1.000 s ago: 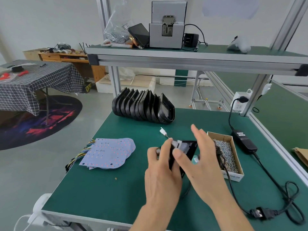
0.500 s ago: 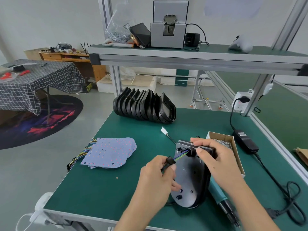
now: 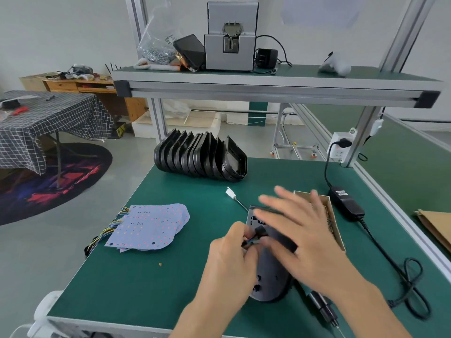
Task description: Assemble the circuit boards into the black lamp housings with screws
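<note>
Your left hand [image 3: 229, 259] is pinching a black connector [image 3: 259, 232] over the lamp housing [image 3: 271, 276]; your right hand [image 3: 300, 230] is hovering, fingers spread.

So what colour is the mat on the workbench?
Dark green, plain with no pattern; the workbench mat shows best in the head view.

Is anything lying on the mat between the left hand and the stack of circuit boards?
Nothing visible: only bare green mat lies between the left hand and the circuit boards.
</note>
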The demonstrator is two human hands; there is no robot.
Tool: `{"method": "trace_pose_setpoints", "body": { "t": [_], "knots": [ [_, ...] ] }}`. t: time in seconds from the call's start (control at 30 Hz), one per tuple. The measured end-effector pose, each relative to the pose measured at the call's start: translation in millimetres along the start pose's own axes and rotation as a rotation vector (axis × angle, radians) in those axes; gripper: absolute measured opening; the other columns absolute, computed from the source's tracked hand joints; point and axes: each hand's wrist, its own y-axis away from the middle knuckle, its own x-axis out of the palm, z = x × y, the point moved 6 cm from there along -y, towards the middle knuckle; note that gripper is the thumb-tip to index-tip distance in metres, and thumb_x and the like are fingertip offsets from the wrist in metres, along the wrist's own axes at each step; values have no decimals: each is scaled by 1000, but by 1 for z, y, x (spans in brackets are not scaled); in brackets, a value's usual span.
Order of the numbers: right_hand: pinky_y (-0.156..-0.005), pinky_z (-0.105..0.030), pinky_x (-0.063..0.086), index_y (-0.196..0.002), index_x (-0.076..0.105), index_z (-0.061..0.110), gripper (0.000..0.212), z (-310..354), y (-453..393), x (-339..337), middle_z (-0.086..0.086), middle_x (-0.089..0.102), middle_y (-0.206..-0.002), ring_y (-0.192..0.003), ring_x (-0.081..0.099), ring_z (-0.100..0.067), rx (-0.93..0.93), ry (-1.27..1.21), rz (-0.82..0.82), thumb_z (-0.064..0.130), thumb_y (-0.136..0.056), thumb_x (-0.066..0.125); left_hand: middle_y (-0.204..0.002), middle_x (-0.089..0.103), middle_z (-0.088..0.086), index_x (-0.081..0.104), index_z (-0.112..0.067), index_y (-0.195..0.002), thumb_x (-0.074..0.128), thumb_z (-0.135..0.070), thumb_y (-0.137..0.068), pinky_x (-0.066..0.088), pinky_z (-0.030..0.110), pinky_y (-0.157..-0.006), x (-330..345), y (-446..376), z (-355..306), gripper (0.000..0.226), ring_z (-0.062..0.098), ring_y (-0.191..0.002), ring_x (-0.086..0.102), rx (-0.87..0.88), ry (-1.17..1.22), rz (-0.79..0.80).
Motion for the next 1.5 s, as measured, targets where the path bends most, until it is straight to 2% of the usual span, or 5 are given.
{"method": "trace_pose_setpoints", "body": {
  "t": [0.13,0.4,0.97,1.2,1.5],
  "knots": [
    [-122,-72,7,-124,73,25,30,8,-8,12,14,71,-117,-129,58,-8,-29,-43,139,25,-95,67,-70,68,-8,55,-30,-89,51,-3,-98,43,14,-54,-2,2,-6,28,15,-53,65,39,21,29],
    [-127,-54,-2,-111,69,31,14,-4,-13,10,21,58,-102,-114,51,0,7,-122,310,30,-101,59,-79,72,-6,54,-32,-84,56,-8,-100,48,25,-51,-9,-5,-2,29,17,-44,60,-16,73,99],
    [-121,-65,26,-113,74,34,16,-46,-5,-2,5,48,-153,-156,29,-22,-134,-44,302,36,-99,67,-77,72,-2,53,-28,-81,54,-11,-101,42,20,-46,-7,-3,-21,27,21,-43,64,-23,33,227],
    [-106,-29,46,-123,66,39,21,-65,0,6,13,42,-154,-133,51,-4,-58,-196,320,43,-106,56,-73,72,0,54,-22,-82,53,-9,-101,42,21,-46,-5,-4,-29,23,25,-45,66,-25,51,223],
    [-89,-34,52,-124,71,34,23,-75,5,10,12,50,-136,-109,63,-19,15,-273,295,39,-105,58,-75,72,-4,56,-22,-83,52,-11,-102,41,20,-45,-2,-6,-34,23,18,-44,64,-35,53,218]
  ]
}}
